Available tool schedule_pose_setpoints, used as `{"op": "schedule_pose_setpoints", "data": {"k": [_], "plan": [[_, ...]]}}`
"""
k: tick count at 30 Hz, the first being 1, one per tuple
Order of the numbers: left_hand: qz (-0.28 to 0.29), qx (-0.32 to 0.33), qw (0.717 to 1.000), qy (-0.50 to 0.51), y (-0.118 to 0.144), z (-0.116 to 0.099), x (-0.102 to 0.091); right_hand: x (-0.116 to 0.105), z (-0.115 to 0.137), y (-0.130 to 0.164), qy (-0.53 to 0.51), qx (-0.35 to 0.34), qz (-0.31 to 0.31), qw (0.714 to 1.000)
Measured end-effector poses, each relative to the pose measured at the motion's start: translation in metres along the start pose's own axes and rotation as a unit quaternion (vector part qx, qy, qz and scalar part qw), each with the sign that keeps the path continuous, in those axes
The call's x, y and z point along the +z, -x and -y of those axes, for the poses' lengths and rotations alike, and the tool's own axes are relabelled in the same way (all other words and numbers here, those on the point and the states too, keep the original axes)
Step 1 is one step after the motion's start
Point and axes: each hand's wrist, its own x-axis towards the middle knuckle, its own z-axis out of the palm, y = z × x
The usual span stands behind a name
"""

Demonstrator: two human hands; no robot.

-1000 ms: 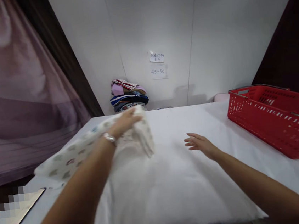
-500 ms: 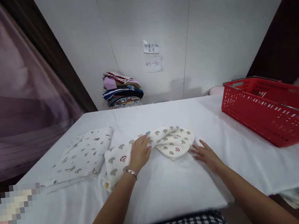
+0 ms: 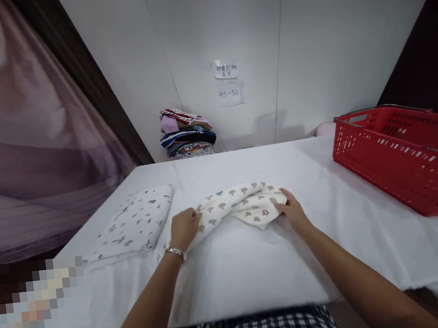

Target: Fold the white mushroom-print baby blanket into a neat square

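Note:
A white cloth with a grey mushroom print [image 3: 232, 199] lies bunched and partly folded over on the white-covered table [image 3: 250, 275]. My left hand [image 3: 185, 227], with a silver bracelet at the wrist, is closed on the cloth's left part. At its right end, my right hand [image 3: 291, 207] pinches the cloth's edge between thumb and fingers. To the left of my left hand rests a second white cloth with small dark prints [image 3: 134, 220], folded flat. What lies under the mushroom cloth's folds is hidden.
A red plastic basket [image 3: 395, 166] with metal handles stands on the table's right side. Behind the far edge rises a stack of folded clothes [image 3: 188, 133] against the wall. Two paper notes [image 3: 230, 94] are stuck there. A pinkish curtain [image 3: 41, 151] hangs at left.
My left hand has moved left along the mushroom cloth and closed on it. My right hand, earlier open beside the cloth, has moved up and taken hold of its right end.

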Motion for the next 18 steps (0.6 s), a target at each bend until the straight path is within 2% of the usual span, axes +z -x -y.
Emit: {"op": "schedule_pose_setpoints", "data": {"k": [2, 5, 7, 8, 10, 12, 13, 15, 18], "plan": [[-0.061, -0.011, 0.998, -0.002, -0.005, -0.003, -0.026, -0.020, 0.017, 0.003, -0.006, -0.052, -0.005, 0.999], [-0.166, -0.002, 0.986, -0.014, -0.019, -0.008, -0.071, -0.061, 0.050, 0.003, 0.011, -0.145, -0.025, 0.989], [-0.212, 0.016, 0.977, -0.022, -0.038, -0.013, -0.091, -0.089, 0.072, -0.003, 0.035, -0.185, -0.056, 0.981], [-0.222, 0.026, 0.975, -0.020, -0.049, -0.015, -0.094, -0.101, 0.080, -0.008, 0.046, -0.199, -0.078, 0.976], [-0.210, 0.043, 0.977, -0.010, -0.070, -0.022, -0.089, -0.122, 0.088, -0.017, 0.096, -0.224, -0.148, 0.958], [-0.165, 0.058, 0.985, 0.009, -0.084, -0.031, -0.069, -0.136, 0.085, -0.021, 0.159, -0.244, -0.217, 0.932], [-0.145, 0.067, 0.987, 0.023, -0.086, -0.036, -0.057, -0.140, 0.079, -0.020, 0.185, -0.248, -0.231, 0.922], [-0.123, 0.093, 0.986, 0.065, -0.077, -0.047, -0.033, -0.145, 0.062, -0.010, 0.219, -0.237, -0.205, 0.924], [-0.057, 0.171, 0.975, 0.127, -0.041, -0.058, -0.006, -0.142, 0.031, 0.017, 0.278, -0.204, -0.098, 0.933]]}}
